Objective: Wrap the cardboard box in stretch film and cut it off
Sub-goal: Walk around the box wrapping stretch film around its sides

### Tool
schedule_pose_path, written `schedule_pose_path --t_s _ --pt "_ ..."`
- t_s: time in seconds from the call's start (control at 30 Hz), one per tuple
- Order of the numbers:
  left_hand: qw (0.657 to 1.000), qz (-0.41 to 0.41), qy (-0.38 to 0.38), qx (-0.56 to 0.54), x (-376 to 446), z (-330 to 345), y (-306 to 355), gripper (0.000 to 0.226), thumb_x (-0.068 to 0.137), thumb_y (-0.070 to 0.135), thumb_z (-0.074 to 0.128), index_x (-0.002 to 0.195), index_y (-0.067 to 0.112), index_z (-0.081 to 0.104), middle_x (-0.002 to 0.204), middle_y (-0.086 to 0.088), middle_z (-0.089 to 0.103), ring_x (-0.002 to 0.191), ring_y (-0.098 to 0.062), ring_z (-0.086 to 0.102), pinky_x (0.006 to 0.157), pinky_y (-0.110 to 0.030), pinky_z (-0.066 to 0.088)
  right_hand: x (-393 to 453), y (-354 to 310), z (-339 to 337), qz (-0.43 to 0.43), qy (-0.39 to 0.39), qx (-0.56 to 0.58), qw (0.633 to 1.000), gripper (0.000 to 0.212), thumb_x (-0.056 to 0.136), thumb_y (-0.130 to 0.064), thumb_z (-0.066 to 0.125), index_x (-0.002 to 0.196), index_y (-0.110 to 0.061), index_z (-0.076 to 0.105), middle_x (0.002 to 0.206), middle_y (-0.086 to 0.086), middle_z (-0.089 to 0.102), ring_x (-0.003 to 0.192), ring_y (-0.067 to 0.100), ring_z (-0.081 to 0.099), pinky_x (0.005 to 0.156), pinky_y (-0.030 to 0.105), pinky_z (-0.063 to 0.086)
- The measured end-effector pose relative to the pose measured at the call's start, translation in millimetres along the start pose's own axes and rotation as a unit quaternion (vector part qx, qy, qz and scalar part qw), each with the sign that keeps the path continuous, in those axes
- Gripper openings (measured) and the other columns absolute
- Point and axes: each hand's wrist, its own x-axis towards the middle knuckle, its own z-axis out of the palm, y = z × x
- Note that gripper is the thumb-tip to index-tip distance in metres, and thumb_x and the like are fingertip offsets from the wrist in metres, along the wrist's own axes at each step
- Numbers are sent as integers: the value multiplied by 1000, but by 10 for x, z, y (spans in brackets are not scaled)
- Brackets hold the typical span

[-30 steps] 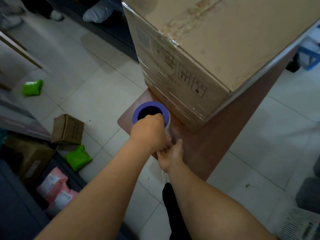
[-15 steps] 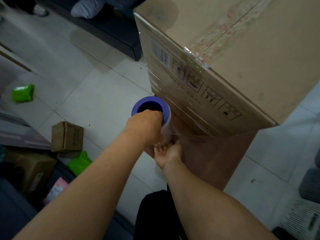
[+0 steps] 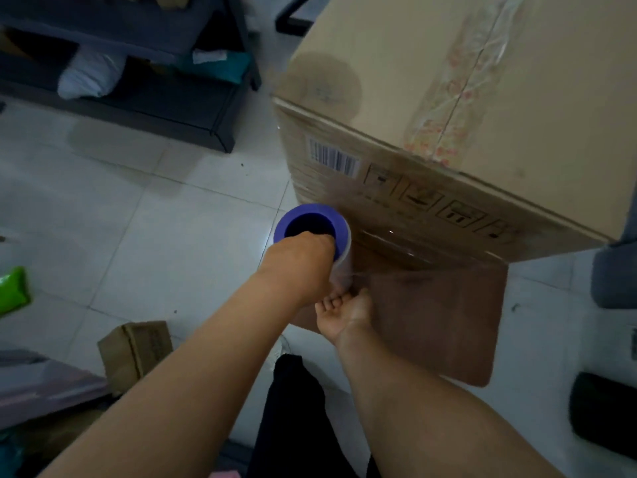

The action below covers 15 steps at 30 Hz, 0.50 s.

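Note:
A large cardboard box stands on a small brown table; clear film bands its lower side. Upright at the box's near left corner is the stretch film roll with a blue core. My left hand grips the roll's top, fingers hooked into the core. My right hand holds the roll's lower end from beneath, palm up. A sheet of film stretches from the roll to the box's side.
A dark low shelf holding bags stands at the back left. A small cardboard box and a green packet lie on the tiled floor at left. Grey and black objects crowd the right edge.
The view has swung around the box corner: the roll and both hands have moved along the box's side, and more film now runs across that side.

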Motion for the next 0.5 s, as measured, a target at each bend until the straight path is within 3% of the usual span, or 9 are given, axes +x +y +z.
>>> schedule_pose_path --t_s 0.07,0.1,0.17,0.23,0.3,0.33,0.43,0.5 --pt "999 23 -9 22 18 -39 -77 38 85 17 66 121 14 54 102 -4 64 89 -20 61 68 -26 41 -1 96 56 -12 -3 27 1000 50 101 -48 24 108 -9 53 93 6 51 87 17 51 109 30 31" --pt "999 33 -10 37 29 -53 -118 40 86 16 66 123 14 52 105 -5 64 93 -21 62 69 -27 42 -7 145 97 -17 -4 37 999 50 101 -48 25 103 -8 54 89 6 51 80 16 49 98 28 39" --pt "996 49 -15 69 51 -80 -211 42 87 14 64 127 13 49 110 -6 63 97 -24 62 73 -30 47 -11 237 189 -27 3 58 998 52 101 -48 25 91 -8 56 85 5 51 72 15 46 76 24 41" --pt "994 53 -27 91 88 -119 -318 42 87 13 63 127 13 49 111 -7 62 99 -25 62 76 -31 49 -7 319 265 -47 7 65 997 55 101 -48 24 106 -5 59 104 8 58 94 19 56 92 27 41" --pt "993 48 -36 100 126 -177 -417 41 86 16 67 124 14 52 108 -6 63 98 -25 62 78 -32 50 -15 382 326 -53 10 70 996 61 102 -46 23 135 -2 49 135 12 52 129 23 47 112 31 28" --pt "993 46 -39 102 144 -205 -457 41 85 17 68 123 14 53 106 -5 64 97 -24 62 79 -33 50 -27 413 358 -53 8 70 996 62 102 -46 23 140 -2 44 143 12 47 135 23 41 114 32 25" --pt "993 37 -51 103 190 -237 -531 47 83 18 71 125 14 51 106 -5 63 98 -24 61 85 -34 51 19 497 440 -52 0 85 995 61 102 -45 23 141 -2 43 144 14 47 134 23 42 114 32 25" --pt "991 51 -50 111 225 -260 -569 49 82 18 72 126 15 50 108 -5 63 98 -23 61 85 -34 50 93 560 471 -55 -4 102 993 59 102 -46 23 134 -4 50 124 12 58 115 20 55 116 31 24"
